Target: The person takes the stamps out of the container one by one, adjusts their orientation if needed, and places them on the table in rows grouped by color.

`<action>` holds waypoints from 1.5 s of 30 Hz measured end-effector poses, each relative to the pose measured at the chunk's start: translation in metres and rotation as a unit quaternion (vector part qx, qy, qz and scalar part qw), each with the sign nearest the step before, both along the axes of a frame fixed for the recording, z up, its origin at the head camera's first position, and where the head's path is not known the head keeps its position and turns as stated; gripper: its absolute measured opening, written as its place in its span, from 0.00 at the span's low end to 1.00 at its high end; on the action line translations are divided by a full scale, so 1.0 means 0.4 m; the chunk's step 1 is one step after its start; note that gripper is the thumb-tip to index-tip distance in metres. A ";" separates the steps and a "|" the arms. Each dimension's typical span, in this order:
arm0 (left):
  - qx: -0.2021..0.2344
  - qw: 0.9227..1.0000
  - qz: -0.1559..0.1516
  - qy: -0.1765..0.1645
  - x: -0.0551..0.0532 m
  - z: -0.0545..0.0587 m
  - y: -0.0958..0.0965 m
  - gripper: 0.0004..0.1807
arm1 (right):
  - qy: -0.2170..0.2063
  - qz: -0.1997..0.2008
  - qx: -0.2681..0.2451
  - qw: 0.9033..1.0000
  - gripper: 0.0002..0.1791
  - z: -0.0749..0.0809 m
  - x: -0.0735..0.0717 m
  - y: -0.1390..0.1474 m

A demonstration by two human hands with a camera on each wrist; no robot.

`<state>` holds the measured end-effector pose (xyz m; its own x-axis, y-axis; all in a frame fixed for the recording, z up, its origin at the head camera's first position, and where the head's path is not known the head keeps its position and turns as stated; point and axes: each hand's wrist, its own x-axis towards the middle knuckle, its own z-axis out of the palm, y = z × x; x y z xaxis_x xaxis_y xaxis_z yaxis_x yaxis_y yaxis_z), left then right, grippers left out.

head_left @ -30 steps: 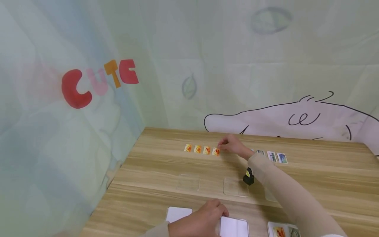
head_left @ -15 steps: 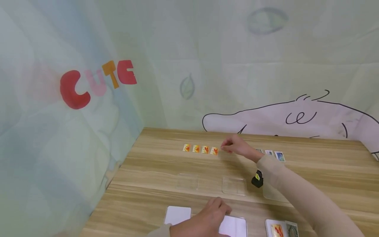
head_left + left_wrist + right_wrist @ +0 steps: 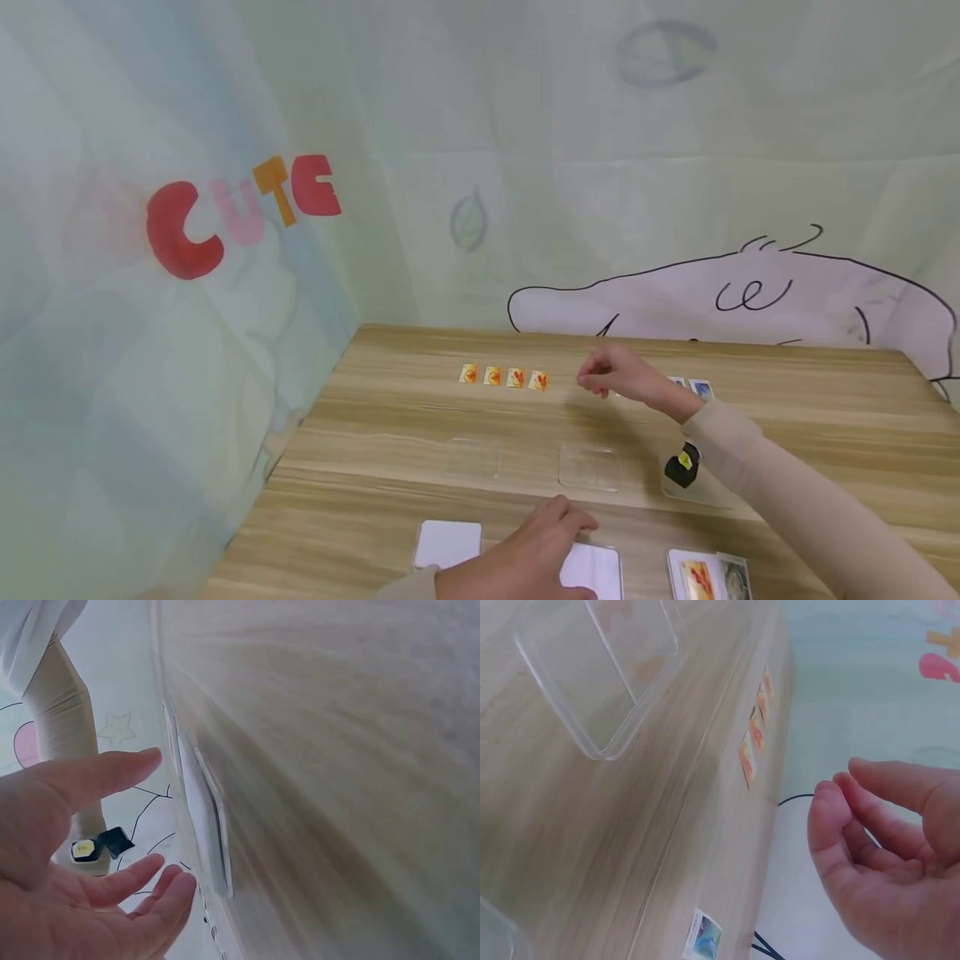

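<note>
Fingers (image 3: 829, 825) of the right hand (image 3: 626, 375) were loosely bent towards the thumb, tips near it, with nothing to be seen between them. That hand hung above the desk (image 3: 375, 408) near its back edge, just right of a row of four orange stamps (image 3: 516, 378). The left hand (image 3: 521, 554) was relaxed, thumb apart from its fingers and grasping nothing, over the left side of a white case (image 3: 592, 571) towards the front; I could not tell whether they touched.

The stamps lay apart from one another near the back edge, towards its left corner. They looked like thin paper: probably next to weightless, limp, easily creased, and apt to slide at the brush of a cuff. A light pinch at a corner or margin seemed the best hold, with a nail eased underneath.

Further right along the back edge, blue stamps (image 3: 701, 389) showed partly behind the right arm. Clear trays (image 3: 588, 468) lay mid-desk, likely stiff, slippery plastic, best taken by their rims. Towards the front, another white case (image 3: 448, 543) lay to the left, and a card (image 3: 677, 575) to the right bore an orange stamp (image 3: 697, 581).
</note>
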<state>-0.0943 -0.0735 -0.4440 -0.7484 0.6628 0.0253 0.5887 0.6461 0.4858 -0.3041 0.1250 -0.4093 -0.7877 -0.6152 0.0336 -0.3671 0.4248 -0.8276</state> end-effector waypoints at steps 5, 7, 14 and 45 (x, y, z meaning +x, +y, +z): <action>0.011 1.000 0.002 0.016 -0.001 -0.001 0.011 0.34 | -0.003 0.002 0.003 1.000 0.07 0.010 0.024 0.024; 0.014 1.000 -0.001 0.018 -0.003 -0.002 0.014 0.34 | -0.006 0.002 0.005 1.000 0.07 0.014 0.033 0.034; 0.026 0.999 -0.012 0.014 -0.011 -0.002 0.028 0.34 | -0.001 0.007 0.011 1.000 0.07 0.031 0.063 0.067; 0.012 0.999 -0.006 0.034 -0.012 0.026 0.123 0.40 | 0.019 -0.008 0.020 1.000 0.06 0.057 0.213 0.245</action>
